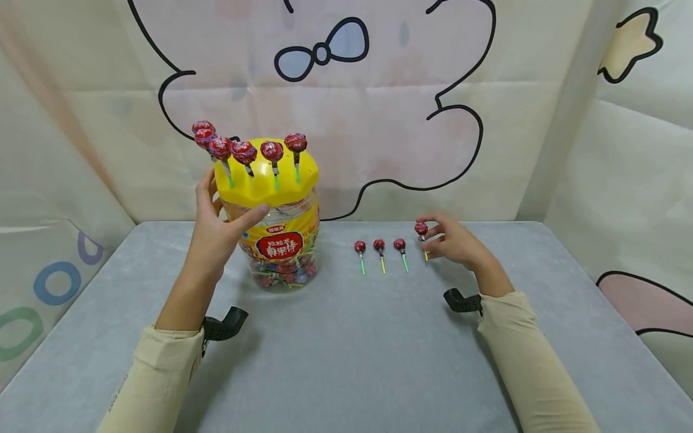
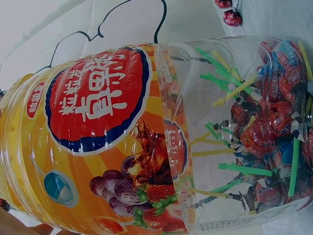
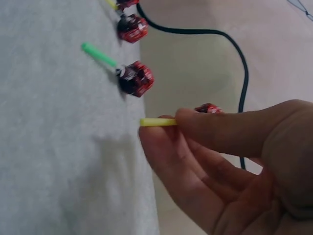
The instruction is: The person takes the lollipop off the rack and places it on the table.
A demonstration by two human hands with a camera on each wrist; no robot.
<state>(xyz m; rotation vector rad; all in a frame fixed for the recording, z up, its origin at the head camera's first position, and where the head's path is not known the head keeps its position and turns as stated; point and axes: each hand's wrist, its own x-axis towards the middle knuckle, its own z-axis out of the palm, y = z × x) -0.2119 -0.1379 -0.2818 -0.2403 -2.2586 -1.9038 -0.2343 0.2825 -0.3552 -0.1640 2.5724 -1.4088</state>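
My left hand (image 1: 215,231) grips a clear candy jar (image 1: 281,243) on its left side, just under the yellow lid (image 1: 254,189), thumb across the front. Several red-wrapped lollipops stand upright in the lid. Inside the jar, more lollipops (image 2: 274,122) with green and yellow sticks fill the lower part. My right hand (image 1: 453,242) pinches a red lollipop (image 1: 421,228) by its yellow stick (image 3: 155,122) between thumb and fingers, wrapped head upward. Left of that hand, three lollipops lie in a row: a green-stick one (image 1: 360,248), a yellow-stick one (image 1: 379,246) and another green-stick one (image 1: 400,245).
A grey cloth-covered table (image 1: 346,355) lies under everything. Behind it hangs a pale backdrop (image 1: 379,132) with cartoon outlines, and similar sheets stand at both sides. Black wrist mounts (image 1: 226,325) are strapped at both sleeves.
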